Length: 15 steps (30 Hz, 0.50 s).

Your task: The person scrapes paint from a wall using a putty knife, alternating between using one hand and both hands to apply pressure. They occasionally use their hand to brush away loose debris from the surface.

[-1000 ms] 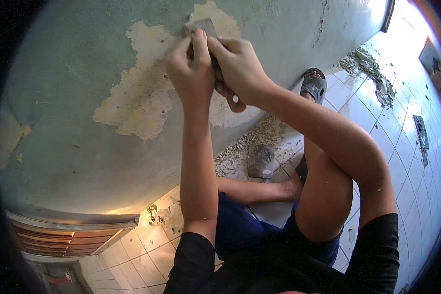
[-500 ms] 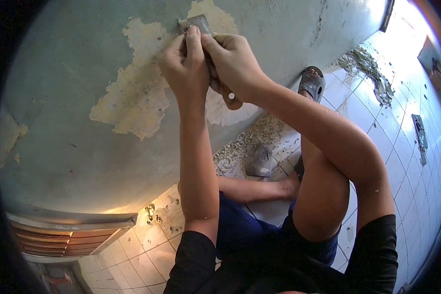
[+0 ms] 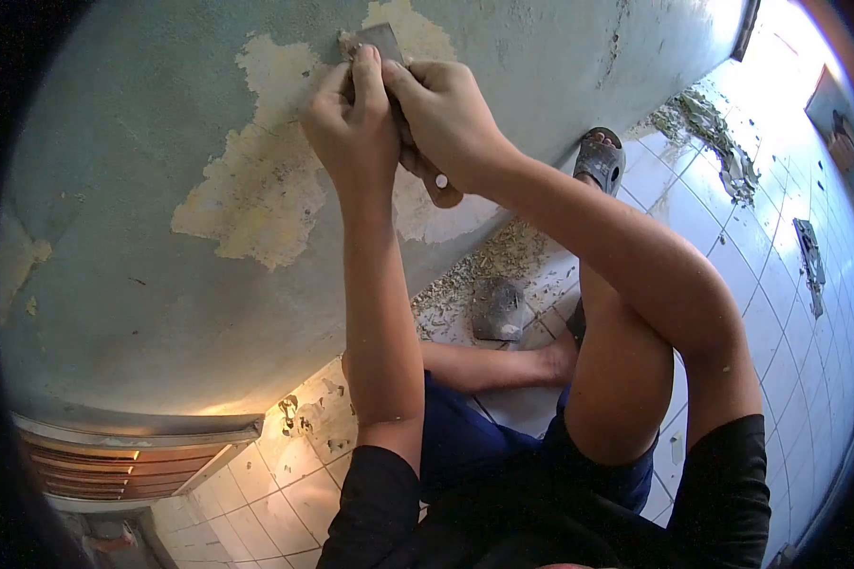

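Observation:
Both of my hands are closed around a paint scraper [image 3: 383, 40] at the top of the view. Its metal blade lies at the wall [image 3: 142, 142], at the edge of a pale patch [image 3: 261, 190] where the grey-green paint is gone. My left hand [image 3: 356, 119] presses its fingers and thumb near the blade. Next to it, my right hand [image 3: 451, 114] wraps the handle, whose brown end with a round hole [image 3: 446, 194] sticks out below. The hands hide most of the handle.
Paint chips [image 3: 489, 266] lie along the wall's foot, beside a dusty grey piece [image 3: 499, 308] on the tiles. More flakes [image 3: 716, 137] are heaped farther right. My sandalled foot [image 3: 601, 156] is near the wall. A slatted wooden panel [image 3: 128, 465] is at lower left.
Both hands and the scraper have shifted slightly up and left along the wall. The grip looks the same.

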Each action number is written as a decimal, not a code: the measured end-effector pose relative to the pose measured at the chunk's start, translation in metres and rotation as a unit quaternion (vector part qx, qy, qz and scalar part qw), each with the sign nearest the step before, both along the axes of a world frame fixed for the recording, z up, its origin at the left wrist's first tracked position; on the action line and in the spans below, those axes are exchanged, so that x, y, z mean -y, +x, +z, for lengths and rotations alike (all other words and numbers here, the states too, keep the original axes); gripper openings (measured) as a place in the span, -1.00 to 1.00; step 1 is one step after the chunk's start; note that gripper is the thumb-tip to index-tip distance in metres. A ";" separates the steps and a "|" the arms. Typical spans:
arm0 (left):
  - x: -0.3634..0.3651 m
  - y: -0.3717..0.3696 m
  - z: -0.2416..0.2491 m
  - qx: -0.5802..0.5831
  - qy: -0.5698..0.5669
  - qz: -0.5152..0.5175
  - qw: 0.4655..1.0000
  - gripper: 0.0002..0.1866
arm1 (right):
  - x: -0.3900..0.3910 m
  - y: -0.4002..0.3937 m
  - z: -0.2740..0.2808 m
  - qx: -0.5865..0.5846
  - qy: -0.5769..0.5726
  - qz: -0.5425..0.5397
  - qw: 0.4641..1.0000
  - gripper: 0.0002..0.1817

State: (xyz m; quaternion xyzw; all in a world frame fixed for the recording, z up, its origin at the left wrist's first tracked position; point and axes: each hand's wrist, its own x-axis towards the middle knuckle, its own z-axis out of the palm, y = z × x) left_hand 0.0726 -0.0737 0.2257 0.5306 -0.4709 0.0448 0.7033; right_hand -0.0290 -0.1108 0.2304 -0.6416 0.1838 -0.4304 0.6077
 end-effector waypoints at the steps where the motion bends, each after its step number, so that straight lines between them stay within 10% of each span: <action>1: 0.001 0.002 0.003 -0.005 -0.003 -0.028 1.000 -0.53 | 0.002 0.001 0.001 0.005 0.009 0.012 1.000 -0.51; 15: -0.007 0.001 -0.007 -0.032 0.010 -0.016 0.999 -0.57 | -0.006 -0.002 0.000 -0.033 0.021 0.022 0.999 -0.49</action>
